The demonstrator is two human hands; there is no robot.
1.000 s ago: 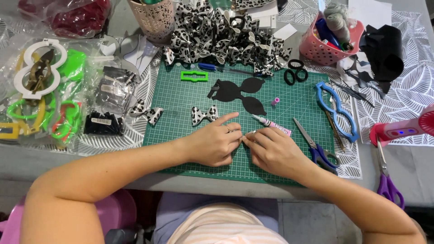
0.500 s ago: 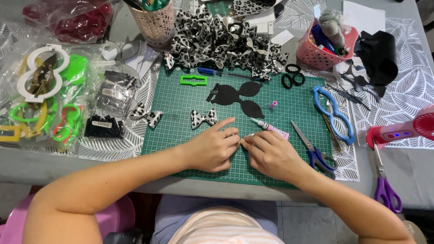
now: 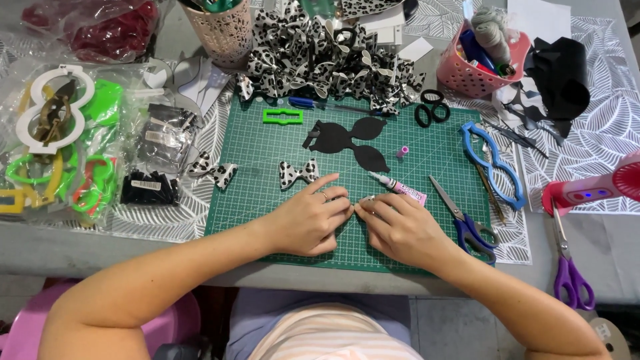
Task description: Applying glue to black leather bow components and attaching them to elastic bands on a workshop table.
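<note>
Pinched between your fingertips is a small light piece (image 3: 367,199), mostly hidden, with your left hand (image 3: 308,221) and right hand (image 3: 402,229) closed on it from either side and touching at the tips. What the piece is cannot be told.

Under your hands lies the green cutting mat (image 3: 267,153), the largest thing about the pinch. Beyond it, at the mat's far edge, sits a heap of black-and-white spotted bows (image 3: 320,57). Far off to your left, clear plastic bags (image 3: 60,147) hold coloured bow-shaped templates, white, green, yellow and orange. Beyond and to the right of the pinch, a pink perforated basket (image 3: 467,77) holds grey yarn and pens. Beyond and to the left, a pinkish cut-out cup (image 3: 227,33) holds tools, only their tops showing.

Just past your fingertips lie black bow-shaped cutouts (image 3: 350,140). Right of your right hand rest blue-handled scissors (image 3: 467,223); further right, purple-handled scissors (image 3: 567,267). A glue tube (image 3: 400,188) lies just beyond your right fingers, nearly touching them. A single spotted bow (image 3: 298,173) sits just beyond your left hand.
</note>
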